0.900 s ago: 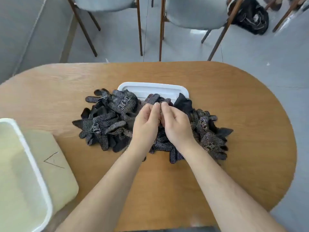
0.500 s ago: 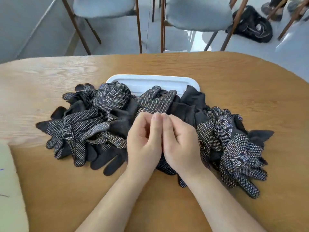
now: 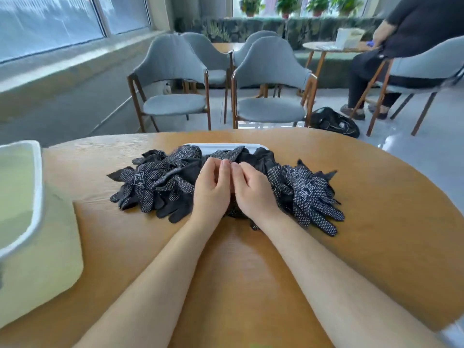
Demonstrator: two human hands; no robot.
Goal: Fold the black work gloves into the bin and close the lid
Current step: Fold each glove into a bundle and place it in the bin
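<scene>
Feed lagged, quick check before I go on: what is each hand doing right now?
Left hand: fingers curled on the glove pile; grip cannot be told.
Right hand: likewise curled on the pile; cannot be told.

Daylight is coming through large windows (image 3: 50,18) at the upper left. Grey-blue upholstered chairs with wooden legs (image 3: 271,109) are standing on the pale grey floor (image 3: 75,114) beyond the rounded wooden counter (image 3: 376,197). At the upper right, a person in dark clothes (image 3: 414,33) is sitting near a black bag (image 3: 334,121).
</scene>
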